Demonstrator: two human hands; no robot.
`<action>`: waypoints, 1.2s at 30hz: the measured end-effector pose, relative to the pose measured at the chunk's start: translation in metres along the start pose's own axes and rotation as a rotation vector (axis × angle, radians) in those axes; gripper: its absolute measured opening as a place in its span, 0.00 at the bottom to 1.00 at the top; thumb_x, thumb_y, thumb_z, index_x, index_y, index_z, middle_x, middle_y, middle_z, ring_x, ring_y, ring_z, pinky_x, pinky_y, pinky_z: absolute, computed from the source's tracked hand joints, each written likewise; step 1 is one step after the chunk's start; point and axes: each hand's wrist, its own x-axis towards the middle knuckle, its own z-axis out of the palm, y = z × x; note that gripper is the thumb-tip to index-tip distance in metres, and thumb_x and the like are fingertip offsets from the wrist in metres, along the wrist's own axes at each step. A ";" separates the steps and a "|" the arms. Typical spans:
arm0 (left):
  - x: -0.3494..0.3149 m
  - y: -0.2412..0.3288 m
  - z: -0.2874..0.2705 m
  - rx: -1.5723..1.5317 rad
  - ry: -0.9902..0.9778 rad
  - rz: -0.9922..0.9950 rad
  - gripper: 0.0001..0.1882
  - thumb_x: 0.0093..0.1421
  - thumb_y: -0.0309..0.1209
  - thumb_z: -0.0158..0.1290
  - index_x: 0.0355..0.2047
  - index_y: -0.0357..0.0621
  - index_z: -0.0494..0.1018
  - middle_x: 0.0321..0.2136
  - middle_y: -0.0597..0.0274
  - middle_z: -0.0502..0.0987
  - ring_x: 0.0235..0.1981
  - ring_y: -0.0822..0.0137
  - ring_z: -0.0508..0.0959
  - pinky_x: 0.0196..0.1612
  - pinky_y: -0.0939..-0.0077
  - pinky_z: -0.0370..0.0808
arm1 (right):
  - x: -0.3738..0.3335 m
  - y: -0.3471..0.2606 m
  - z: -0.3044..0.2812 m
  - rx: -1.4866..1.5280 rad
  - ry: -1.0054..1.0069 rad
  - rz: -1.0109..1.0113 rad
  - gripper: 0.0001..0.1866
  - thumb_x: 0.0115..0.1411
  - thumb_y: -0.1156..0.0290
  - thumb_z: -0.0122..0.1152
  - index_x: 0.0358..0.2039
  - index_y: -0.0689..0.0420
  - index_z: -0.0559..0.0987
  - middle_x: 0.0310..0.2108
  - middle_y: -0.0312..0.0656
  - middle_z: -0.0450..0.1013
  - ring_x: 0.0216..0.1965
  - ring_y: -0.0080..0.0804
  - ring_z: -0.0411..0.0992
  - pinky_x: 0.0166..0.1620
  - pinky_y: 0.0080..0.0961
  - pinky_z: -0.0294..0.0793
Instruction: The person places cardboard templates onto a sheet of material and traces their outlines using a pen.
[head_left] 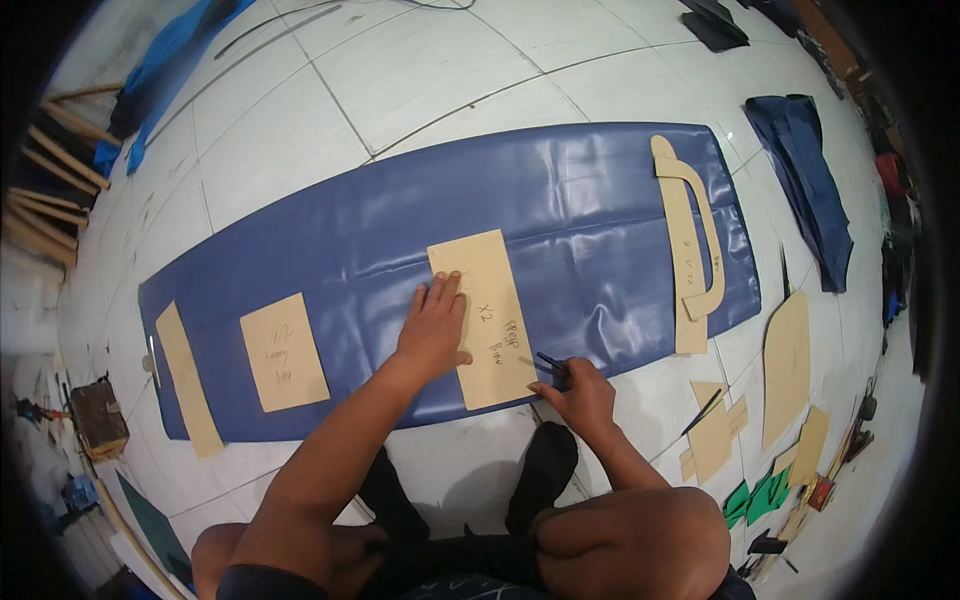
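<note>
card (492,318) lies flat mid-way along the blue sheet (590,190), its near end about at the sheet's near edge. your left hand (432,318) presses on it, fingers slightly apart, likely to stop it slipping; your right hand (582,395) pinches a dark pen (551,362) by its right edge, seemingly for fine control. blue shows toward the smaller card (285,355) and curved piece (716,245), leaving you elbow room.
</note>
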 end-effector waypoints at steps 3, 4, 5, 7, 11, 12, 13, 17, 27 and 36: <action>0.010 0.002 0.001 -0.034 -0.047 0.023 0.56 0.40 0.42 0.77 0.67 0.40 0.61 0.70 0.38 0.55 0.71 0.37 0.57 0.72 0.48 0.58 | 0.001 -0.003 -0.002 0.005 -0.058 0.064 0.28 0.50 0.47 0.78 0.36 0.59 0.78 0.32 0.46 0.77 0.34 0.49 0.78 0.37 0.43 0.76; 0.012 0.009 -0.006 -0.033 -0.058 0.026 0.57 0.39 0.42 0.78 0.68 0.41 0.60 0.69 0.36 0.56 0.71 0.38 0.58 0.72 0.50 0.59 | 0.000 -0.001 -0.001 0.001 -0.066 0.055 0.28 0.50 0.47 0.78 0.36 0.59 0.78 0.32 0.46 0.77 0.34 0.49 0.78 0.37 0.43 0.76; 0.013 0.014 -0.010 -0.031 -0.070 0.029 0.59 0.38 0.41 0.78 0.68 0.41 0.60 0.68 0.34 0.56 0.70 0.38 0.60 0.71 0.52 0.60 | -0.002 0.003 0.000 -0.006 -0.033 0.033 0.29 0.50 0.47 0.78 0.36 0.59 0.78 0.33 0.46 0.77 0.35 0.49 0.78 0.37 0.43 0.76; 0.013 0.015 -0.009 0.013 -0.084 0.025 0.59 0.39 0.41 0.78 0.68 0.42 0.59 0.67 0.33 0.57 0.70 0.39 0.60 0.71 0.52 0.61 | -0.002 0.003 0.003 -0.007 -0.003 0.003 0.29 0.50 0.47 0.78 0.37 0.59 0.78 0.33 0.47 0.77 0.35 0.49 0.78 0.37 0.43 0.76; 0.019 0.033 -0.009 0.139 -0.112 0.035 0.56 0.43 0.40 0.76 0.69 0.40 0.59 0.67 0.34 0.59 0.71 0.42 0.60 0.70 0.53 0.61 | -0.003 0.017 0.004 -0.056 0.014 -0.020 0.29 0.50 0.47 0.79 0.34 0.59 0.76 0.32 0.47 0.76 0.34 0.49 0.77 0.35 0.41 0.76; 0.017 0.030 -0.002 0.136 -0.131 0.038 0.56 0.43 0.40 0.76 0.69 0.40 0.59 0.67 0.34 0.59 0.71 0.42 0.60 0.70 0.53 0.61 | -0.007 0.019 0.007 -0.076 0.054 -0.069 0.29 0.49 0.48 0.80 0.31 0.59 0.75 0.31 0.46 0.76 0.33 0.47 0.77 0.34 0.39 0.76; 0.020 0.021 0.010 0.168 -0.072 0.073 0.56 0.45 0.40 0.74 0.70 0.38 0.58 0.68 0.35 0.58 0.71 0.42 0.58 0.70 0.54 0.62 | -0.005 0.012 0.006 -0.076 0.042 -0.065 0.29 0.49 0.48 0.80 0.32 0.59 0.75 0.31 0.46 0.76 0.32 0.48 0.77 0.34 0.39 0.75; 0.025 0.024 0.013 0.097 -0.143 0.095 0.61 0.46 0.44 0.72 0.72 0.30 0.51 0.72 0.34 0.51 0.74 0.38 0.53 0.72 0.56 0.59 | 0.001 0.007 0.006 -0.035 0.047 -0.049 0.29 0.51 0.46 0.78 0.34 0.59 0.77 0.29 0.47 0.76 0.32 0.50 0.77 0.34 0.42 0.75; 0.021 0.043 0.003 0.088 -0.243 0.028 0.75 0.34 0.54 0.79 0.76 0.49 0.46 0.73 0.31 0.43 0.74 0.31 0.46 0.73 0.45 0.57 | 0.016 0.039 -0.017 0.208 0.157 0.242 0.18 0.61 0.61 0.72 0.30 0.62 0.75 0.22 0.42 0.73 0.23 0.33 0.71 0.30 0.31 0.70; 0.019 0.042 0.002 0.116 -0.205 0.054 0.75 0.33 0.55 0.78 0.76 0.47 0.47 0.72 0.30 0.45 0.73 0.30 0.48 0.71 0.44 0.60 | 0.000 0.009 -0.009 0.148 0.097 0.068 0.18 0.58 0.59 0.74 0.34 0.59 0.78 0.27 0.44 0.76 0.28 0.42 0.75 0.33 0.37 0.74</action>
